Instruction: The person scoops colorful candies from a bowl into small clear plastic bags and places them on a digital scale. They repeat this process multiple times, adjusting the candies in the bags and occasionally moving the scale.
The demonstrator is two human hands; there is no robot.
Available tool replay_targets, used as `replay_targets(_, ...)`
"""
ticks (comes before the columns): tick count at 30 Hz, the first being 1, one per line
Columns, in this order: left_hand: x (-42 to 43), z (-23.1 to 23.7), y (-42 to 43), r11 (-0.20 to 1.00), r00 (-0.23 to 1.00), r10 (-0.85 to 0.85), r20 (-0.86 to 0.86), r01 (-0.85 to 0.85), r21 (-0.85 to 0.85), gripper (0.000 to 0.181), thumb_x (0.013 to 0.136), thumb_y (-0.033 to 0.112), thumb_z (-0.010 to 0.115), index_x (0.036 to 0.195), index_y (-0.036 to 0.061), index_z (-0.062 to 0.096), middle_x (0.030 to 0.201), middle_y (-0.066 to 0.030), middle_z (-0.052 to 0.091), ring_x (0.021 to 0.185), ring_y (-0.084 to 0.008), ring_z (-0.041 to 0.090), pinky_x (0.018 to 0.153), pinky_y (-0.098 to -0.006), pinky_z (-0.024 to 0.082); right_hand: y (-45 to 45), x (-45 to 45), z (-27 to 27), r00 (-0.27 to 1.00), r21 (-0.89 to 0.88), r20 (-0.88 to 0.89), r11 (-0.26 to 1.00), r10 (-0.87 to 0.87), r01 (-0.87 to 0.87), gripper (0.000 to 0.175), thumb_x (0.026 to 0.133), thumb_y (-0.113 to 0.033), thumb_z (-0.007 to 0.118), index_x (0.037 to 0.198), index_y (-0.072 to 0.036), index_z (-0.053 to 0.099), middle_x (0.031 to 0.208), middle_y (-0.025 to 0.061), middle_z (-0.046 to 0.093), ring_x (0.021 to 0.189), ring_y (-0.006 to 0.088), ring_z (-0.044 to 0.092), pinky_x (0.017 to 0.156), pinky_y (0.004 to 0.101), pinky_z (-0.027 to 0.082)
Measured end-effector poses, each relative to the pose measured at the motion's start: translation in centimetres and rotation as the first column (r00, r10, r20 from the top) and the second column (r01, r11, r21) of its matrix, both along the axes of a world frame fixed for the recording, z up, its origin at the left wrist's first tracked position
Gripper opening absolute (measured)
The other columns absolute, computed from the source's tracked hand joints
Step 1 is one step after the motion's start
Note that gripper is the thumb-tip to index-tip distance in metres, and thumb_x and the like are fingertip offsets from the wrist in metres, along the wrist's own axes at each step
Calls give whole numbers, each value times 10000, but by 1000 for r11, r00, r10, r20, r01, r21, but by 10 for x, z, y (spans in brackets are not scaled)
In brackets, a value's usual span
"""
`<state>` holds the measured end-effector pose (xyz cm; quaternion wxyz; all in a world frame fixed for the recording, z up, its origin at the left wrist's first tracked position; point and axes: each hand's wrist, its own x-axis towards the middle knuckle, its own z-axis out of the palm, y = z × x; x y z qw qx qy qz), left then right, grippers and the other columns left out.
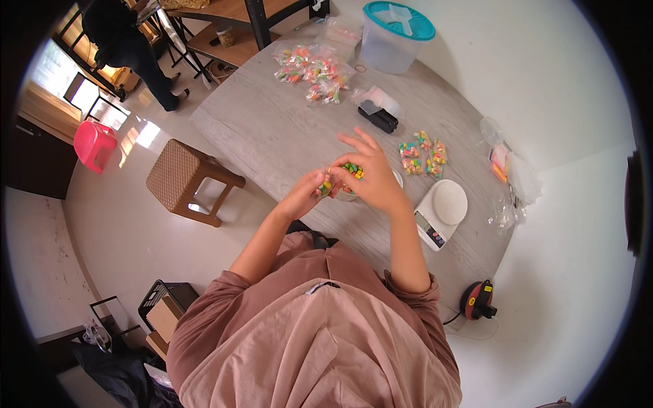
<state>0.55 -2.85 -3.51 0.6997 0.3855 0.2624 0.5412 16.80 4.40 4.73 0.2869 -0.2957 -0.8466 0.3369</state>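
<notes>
My left hand (304,195) is closed around a small clear plastic bag (324,188) with colourful candy pieces in it. At the mouth of this bag, the thumb and index finger of my right hand (368,176) pinch a small yellow piece or the bag's edge; which one I cannot tell. The other fingers of that hand are spread. Beneath my hands stands a clear container of colourful candies (353,172), partly hidden by them. A white kitchen scale (433,237) is to the right, below several small filled bags (423,155).
On the grey wooden table (245,107) are more filled candy bags (314,71), a black device (377,116), empty plastic bags (386,99) and a teal-lidded tub (390,48). A brown stool (176,176) stands left. A power-cord reel (474,301) is at right. Another person (135,56) stands at upper left.
</notes>
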Motion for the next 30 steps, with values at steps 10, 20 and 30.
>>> replay_targets(10, -2, 0, 1, 991, 975, -135, 176, 135, 13, 632, 903, 528, 400, 1323, 58, 353, 1028, -19, 502, 850, -141, 448, 737, -271, 375, -2, 6, 4, 993, 19, -26, 993, 118, -117, 130, 771, -174, 631, 833, -79, 696, 1190, 128, 564, 1163, 335, 456, 952, 412, 367)
replay_targets(20, -12, 7, 4, 953, 919, 299, -256, -272, 137, 675, 871, 471, 465, 1370, 74, 242, 1361, -123, 348, 1264, -230, 326, 1004, -413, 289, -7, 8, 15, 963, -287, -92, 933, -254, 219, 114, 785, -57, 625, 872, 11, 599, 981, 103, 632, 818, 185, 629, 707, 289, 514)
replay_targets(30, 6, 31, -7, 928, 698, 366, -616, -225, 297, 402, 841, 182, 619, 1176, 26, 460, 915, -45, 539, 831, -127, 487, 744, -259, 408, -8, -9, -6, 961, -356, -249, 934, -124, 29, 101, 770, -74, 635, 819, 14, 620, 836, 118, 612, 680, 200, 628, 592, 302, 507)
